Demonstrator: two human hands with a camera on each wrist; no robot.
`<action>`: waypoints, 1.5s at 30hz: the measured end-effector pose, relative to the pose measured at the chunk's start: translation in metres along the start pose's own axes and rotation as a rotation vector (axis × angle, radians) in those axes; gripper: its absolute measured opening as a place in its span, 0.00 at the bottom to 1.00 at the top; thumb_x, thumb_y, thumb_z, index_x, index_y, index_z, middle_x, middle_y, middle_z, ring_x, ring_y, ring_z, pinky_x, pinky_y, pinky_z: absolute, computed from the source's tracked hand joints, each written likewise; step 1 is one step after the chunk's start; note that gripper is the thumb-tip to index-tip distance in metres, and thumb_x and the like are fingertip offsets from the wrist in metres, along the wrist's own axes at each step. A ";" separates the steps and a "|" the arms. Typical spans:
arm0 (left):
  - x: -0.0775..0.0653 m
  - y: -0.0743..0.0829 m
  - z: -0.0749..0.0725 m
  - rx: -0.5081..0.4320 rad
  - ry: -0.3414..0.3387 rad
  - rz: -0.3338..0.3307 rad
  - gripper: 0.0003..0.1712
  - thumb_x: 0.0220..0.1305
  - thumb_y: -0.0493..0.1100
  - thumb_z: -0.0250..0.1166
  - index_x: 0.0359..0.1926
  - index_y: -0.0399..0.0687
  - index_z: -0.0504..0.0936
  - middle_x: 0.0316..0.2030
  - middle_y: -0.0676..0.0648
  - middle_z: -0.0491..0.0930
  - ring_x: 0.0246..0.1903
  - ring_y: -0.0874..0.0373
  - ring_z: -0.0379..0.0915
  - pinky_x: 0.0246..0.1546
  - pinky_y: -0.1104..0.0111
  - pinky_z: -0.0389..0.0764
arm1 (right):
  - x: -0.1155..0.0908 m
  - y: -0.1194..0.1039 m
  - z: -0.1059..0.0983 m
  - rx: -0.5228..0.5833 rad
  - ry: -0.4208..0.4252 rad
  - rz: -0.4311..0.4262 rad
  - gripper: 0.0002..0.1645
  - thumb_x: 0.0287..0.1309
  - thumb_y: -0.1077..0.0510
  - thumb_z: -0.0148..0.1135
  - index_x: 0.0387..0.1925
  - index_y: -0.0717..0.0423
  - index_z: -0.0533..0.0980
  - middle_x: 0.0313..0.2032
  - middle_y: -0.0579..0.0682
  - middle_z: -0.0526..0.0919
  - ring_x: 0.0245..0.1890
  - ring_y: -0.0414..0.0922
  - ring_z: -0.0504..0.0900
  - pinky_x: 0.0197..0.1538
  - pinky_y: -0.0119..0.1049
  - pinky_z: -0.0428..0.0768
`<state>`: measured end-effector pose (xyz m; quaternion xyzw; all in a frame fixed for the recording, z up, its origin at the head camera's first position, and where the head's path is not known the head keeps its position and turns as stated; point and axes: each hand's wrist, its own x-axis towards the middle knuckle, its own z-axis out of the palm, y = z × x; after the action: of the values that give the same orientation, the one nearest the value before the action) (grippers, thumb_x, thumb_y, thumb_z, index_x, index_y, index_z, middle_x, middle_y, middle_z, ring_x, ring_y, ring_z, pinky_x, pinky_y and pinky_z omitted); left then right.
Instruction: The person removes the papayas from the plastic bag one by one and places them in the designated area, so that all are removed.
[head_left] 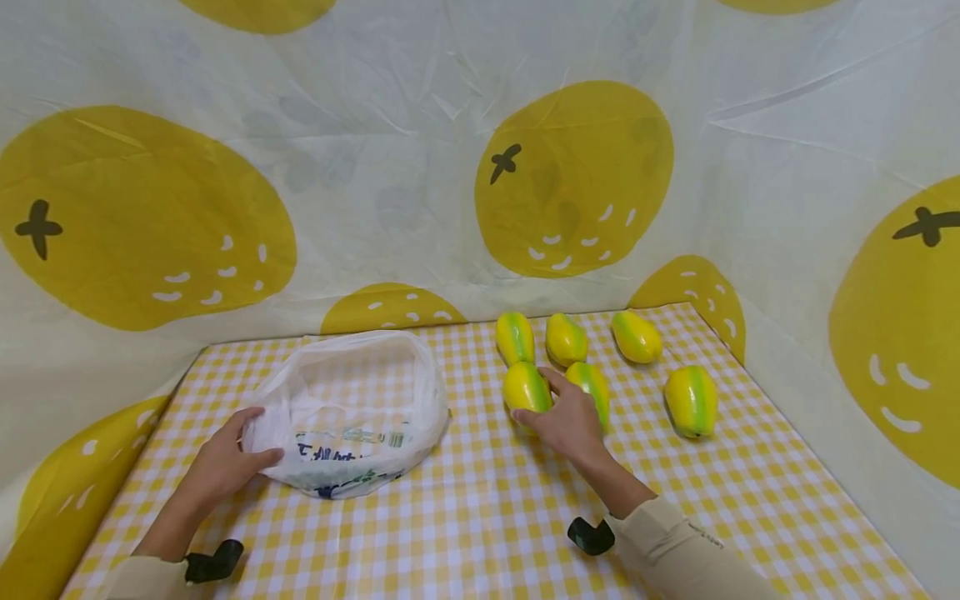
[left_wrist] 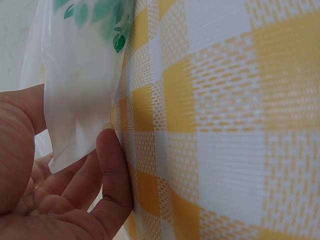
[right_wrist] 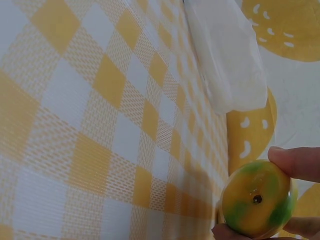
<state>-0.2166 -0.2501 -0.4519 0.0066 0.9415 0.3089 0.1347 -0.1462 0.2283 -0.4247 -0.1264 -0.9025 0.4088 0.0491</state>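
Note:
A white plastic bag [head_left: 277, 429] with green and dark print lies on the left of the table, its wide mouth spread and its inside showing. My left hand [head_left: 223, 460] grips the bag's near left edge; in the left wrist view the film [left_wrist: 82, 100] passes between thumb and fingers. On the right, my right hand [head_left: 573, 419] holds a yellow papaya [head_left: 525, 387] with a green stripe, thumb and fingers on opposite sides. The right wrist view shows the dark-spotted end of this papaya [right_wrist: 257, 200]. Another papaya [head_left: 589, 385] sits partly hidden behind that hand.
More striped papayas stand near the back: one [head_left: 515, 337] behind the held one, one [head_left: 566, 340] beside it, one [head_left: 637, 337] further right. Another papaya [head_left: 691, 402] lies at the right. A yellow-checked cloth [head_left: 465, 517] covers the table; a fruit-printed curtain [head_left: 420, 183] hangs behind.

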 end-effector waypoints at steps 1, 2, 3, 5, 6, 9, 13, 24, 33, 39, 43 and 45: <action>0.000 0.000 0.000 0.001 0.000 0.000 0.56 0.66 0.54 0.71 0.80 0.34 0.49 0.76 0.19 0.50 0.70 0.20 0.56 0.65 0.32 0.68 | 0.000 0.000 0.000 0.002 0.001 0.001 0.49 0.54 0.51 0.79 0.75 0.54 0.69 0.70 0.60 0.77 0.67 0.61 0.77 0.65 0.60 0.78; 0.000 0.000 0.000 0.001 0.000 0.000 0.56 0.66 0.54 0.71 0.80 0.34 0.49 0.76 0.19 0.50 0.70 0.20 0.56 0.65 0.32 0.68 | 0.000 0.000 0.000 0.004 0.001 0.002 0.49 0.54 0.51 0.79 0.75 0.54 0.69 0.70 0.61 0.77 0.67 0.61 0.77 0.65 0.60 0.77; 0.000 0.001 0.000 0.002 -0.001 0.001 0.56 0.67 0.54 0.70 0.80 0.34 0.49 0.76 0.19 0.50 0.70 0.20 0.56 0.65 0.32 0.68 | 0.000 0.001 0.000 0.007 0.001 0.003 0.49 0.54 0.51 0.79 0.75 0.54 0.69 0.70 0.61 0.77 0.67 0.61 0.77 0.65 0.60 0.77; 0.000 0.001 0.000 0.004 0.000 0.003 0.56 0.67 0.55 0.70 0.80 0.34 0.48 0.76 0.19 0.51 0.70 0.21 0.57 0.65 0.32 0.68 | 0.000 0.001 0.000 0.011 0.001 0.007 0.49 0.54 0.51 0.79 0.75 0.54 0.69 0.70 0.62 0.77 0.68 0.61 0.77 0.66 0.60 0.77; 0.000 0.001 0.000 0.004 -0.001 0.003 0.56 0.67 0.55 0.70 0.80 0.34 0.48 0.76 0.19 0.51 0.70 0.21 0.57 0.65 0.32 0.69 | 0.001 0.002 0.000 0.014 0.000 0.008 0.49 0.54 0.51 0.79 0.75 0.54 0.69 0.70 0.62 0.77 0.68 0.61 0.76 0.66 0.61 0.77; 0.000 0.001 -0.001 0.003 -0.005 0.000 0.57 0.67 0.55 0.70 0.81 0.34 0.48 0.76 0.19 0.50 0.70 0.21 0.57 0.65 0.33 0.69 | 0.001 0.003 0.001 0.014 -0.001 0.015 0.49 0.54 0.51 0.79 0.75 0.54 0.68 0.70 0.62 0.76 0.68 0.61 0.76 0.67 0.61 0.76; 0.000 0.001 -0.002 0.001 -0.011 -0.008 0.57 0.67 0.56 0.70 0.81 0.35 0.48 0.76 0.19 0.50 0.70 0.21 0.56 0.65 0.33 0.68 | 0.001 0.003 0.002 0.017 -0.004 0.020 0.49 0.54 0.51 0.79 0.75 0.55 0.68 0.70 0.62 0.76 0.69 0.61 0.75 0.67 0.61 0.75; 0.000 0.001 -0.003 -0.003 -0.014 0.013 0.57 0.67 0.56 0.70 0.81 0.34 0.48 0.76 0.18 0.50 0.70 0.19 0.56 0.64 0.33 0.70 | 0.001 0.005 0.004 0.027 -0.006 0.038 0.49 0.54 0.51 0.79 0.75 0.55 0.69 0.70 0.62 0.76 0.69 0.62 0.76 0.66 0.60 0.77; 0.000 0.001 0.000 -0.005 -0.004 -0.007 0.56 0.66 0.54 0.70 0.80 0.34 0.48 0.76 0.19 0.50 0.70 0.21 0.57 0.65 0.32 0.68 | 0.002 0.007 0.005 0.015 -0.006 0.051 0.50 0.54 0.51 0.79 0.76 0.54 0.68 0.71 0.62 0.75 0.70 0.62 0.74 0.68 0.61 0.75; 0.000 0.000 0.000 0.000 -0.002 -0.003 0.56 0.67 0.55 0.70 0.80 0.34 0.49 0.76 0.19 0.51 0.70 0.21 0.58 0.64 0.33 0.69 | 0.002 0.007 0.007 0.015 -0.006 0.069 0.50 0.54 0.51 0.80 0.76 0.53 0.68 0.72 0.61 0.75 0.70 0.61 0.74 0.70 0.60 0.74; 0.000 0.000 0.000 -0.002 -0.004 -0.011 0.56 0.67 0.55 0.70 0.80 0.34 0.48 0.76 0.19 0.51 0.70 0.21 0.58 0.65 0.33 0.69 | 0.003 0.007 0.007 0.008 -0.008 0.073 0.50 0.54 0.51 0.80 0.76 0.53 0.68 0.71 0.61 0.75 0.70 0.61 0.74 0.70 0.60 0.74; 0.000 0.000 0.000 -0.005 -0.006 -0.015 0.57 0.67 0.55 0.70 0.80 0.34 0.48 0.76 0.19 0.50 0.70 0.21 0.57 0.66 0.32 0.68 | 0.003 0.007 0.007 0.004 -0.011 0.072 0.50 0.55 0.51 0.79 0.76 0.53 0.67 0.71 0.61 0.75 0.70 0.61 0.74 0.70 0.60 0.73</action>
<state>-0.2169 -0.2503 -0.4520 0.0003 0.9404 0.3100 0.1400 -0.1487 0.2282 -0.4344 -0.1564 -0.8967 0.4129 0.0300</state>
